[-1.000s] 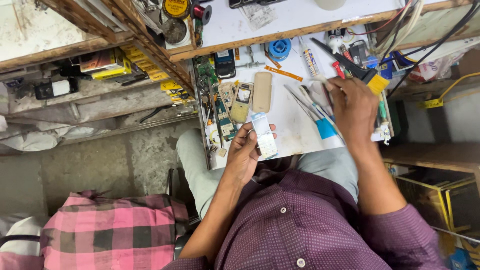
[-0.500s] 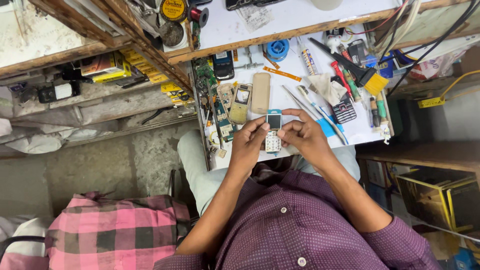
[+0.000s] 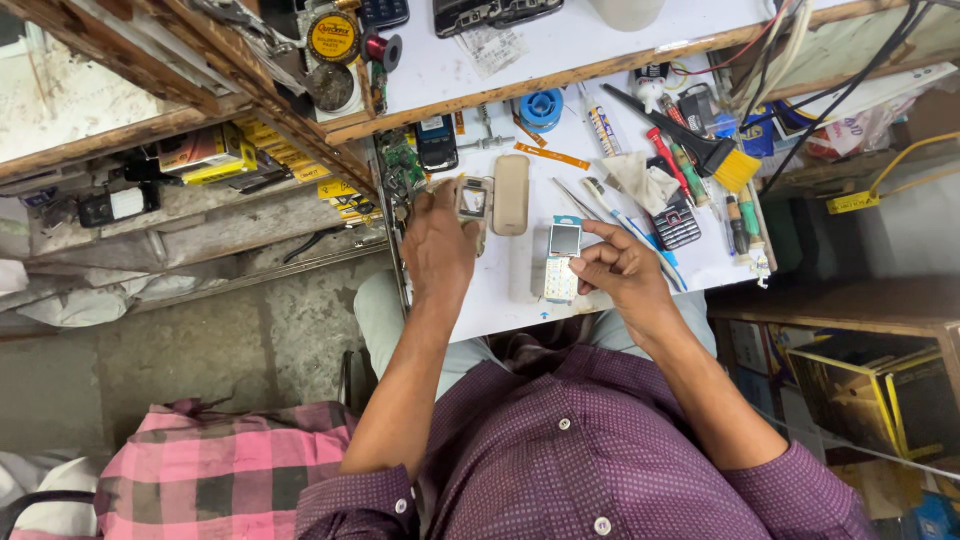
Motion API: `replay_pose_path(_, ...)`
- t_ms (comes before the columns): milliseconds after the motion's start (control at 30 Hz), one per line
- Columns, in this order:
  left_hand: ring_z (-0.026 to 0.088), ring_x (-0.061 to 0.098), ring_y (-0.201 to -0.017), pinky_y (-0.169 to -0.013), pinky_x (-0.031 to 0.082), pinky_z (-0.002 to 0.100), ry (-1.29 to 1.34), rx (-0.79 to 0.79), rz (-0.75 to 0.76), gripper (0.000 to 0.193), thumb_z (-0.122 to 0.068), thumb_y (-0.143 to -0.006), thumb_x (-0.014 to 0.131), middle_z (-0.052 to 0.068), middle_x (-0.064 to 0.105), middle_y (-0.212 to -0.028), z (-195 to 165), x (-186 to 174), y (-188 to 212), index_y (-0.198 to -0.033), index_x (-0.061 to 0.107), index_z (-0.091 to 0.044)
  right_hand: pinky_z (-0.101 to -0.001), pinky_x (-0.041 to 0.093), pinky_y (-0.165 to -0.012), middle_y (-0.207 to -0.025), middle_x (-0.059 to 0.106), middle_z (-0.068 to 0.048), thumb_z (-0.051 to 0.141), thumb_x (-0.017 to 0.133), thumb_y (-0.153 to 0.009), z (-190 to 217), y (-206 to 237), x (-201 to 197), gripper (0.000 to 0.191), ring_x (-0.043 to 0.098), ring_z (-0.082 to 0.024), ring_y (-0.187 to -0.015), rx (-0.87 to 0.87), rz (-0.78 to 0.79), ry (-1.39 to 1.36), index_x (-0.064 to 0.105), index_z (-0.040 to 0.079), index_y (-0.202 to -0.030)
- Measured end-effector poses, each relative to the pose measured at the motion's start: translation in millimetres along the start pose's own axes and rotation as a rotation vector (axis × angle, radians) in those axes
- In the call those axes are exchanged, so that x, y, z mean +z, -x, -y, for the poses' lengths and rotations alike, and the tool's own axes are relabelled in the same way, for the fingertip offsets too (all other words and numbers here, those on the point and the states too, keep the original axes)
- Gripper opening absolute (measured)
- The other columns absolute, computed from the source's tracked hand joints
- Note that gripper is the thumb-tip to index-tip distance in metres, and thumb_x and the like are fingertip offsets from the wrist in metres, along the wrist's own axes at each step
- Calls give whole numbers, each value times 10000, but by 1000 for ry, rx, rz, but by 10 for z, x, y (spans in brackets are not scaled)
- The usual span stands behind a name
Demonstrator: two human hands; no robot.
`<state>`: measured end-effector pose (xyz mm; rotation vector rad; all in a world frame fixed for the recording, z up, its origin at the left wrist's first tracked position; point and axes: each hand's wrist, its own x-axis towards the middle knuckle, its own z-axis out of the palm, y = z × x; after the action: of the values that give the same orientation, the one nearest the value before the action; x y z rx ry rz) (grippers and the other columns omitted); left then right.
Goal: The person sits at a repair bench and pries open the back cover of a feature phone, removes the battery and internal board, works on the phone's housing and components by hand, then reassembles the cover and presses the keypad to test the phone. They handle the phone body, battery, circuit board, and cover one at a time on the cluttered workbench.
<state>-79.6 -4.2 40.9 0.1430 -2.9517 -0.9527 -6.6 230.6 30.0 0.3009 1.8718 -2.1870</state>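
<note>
Holding a small white keypad phone (image 3: 562, 262) upright-ish on the white bench (image 3: 500, 300), right hand (image 3: 622, 272) has its fingers curled, thumb and forefinger pinching the phone's right edge near the screen. Left hand (image 3: 438, 245) is well apart from it, reaching up-left; its fingers close around a small phone frame (image 3: 472, 198) with a clear window, just beside a beige phone back cover (image 3: 510, 194). Dark phone (image 3: 436, 143) and green circuit board (image 3: 401, 165) sit near the bench's left edge. Right of the white phone: tweezers (image 3: 572, 196), crumpled tissue (image 3: 645, 183), black keypad phone (image 3: 676, 226), yellow-bristle brush (image 3: 736, 168). Blue solder spool (image 3: 542, 108) lies further back.
</note>
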Motion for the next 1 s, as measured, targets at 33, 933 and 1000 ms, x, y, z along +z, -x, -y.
replay_pose_path(33, 365, 652, -1060, -871, 527, 464, 16, -17, 2, 650, -164, -757, 861, 184, 641, -1200, 8, 4, -14, -1346, 613, -45, -270, 526, -691, -873, 707, -53, 17, 697, -919, -3, 7, -11, 534, 634, -111, -746, -1, -4, -4, 518, -53, -1417)
replay_pose_path(933, 172, 638, -798, -657, 580, 326, 1436, -358, 428, 433, -119, -976, 699, 109, 672, -928, 86, 274, 488, -1371, 598, 27, -271, 518, -734, -985, 685, -36, 38, 663, -967, -118, 33, 27, 527, 647, -102, -854, 77, 176, -203, 512, 4, -1471)
replay_pose_path(1000, 140, 645, -799, -622, 563, 290, 1324, -362, 435, 478, -130, -916, 750, 83, 687, -947, 38, 276, 500, -1351, 607, 7, -277, 536, -751, -977, 691, -42, 43, 653, -963, -132, 36, 35, 524, 663, -105, -858, 91, 171, -152, 514, 6, -1466)
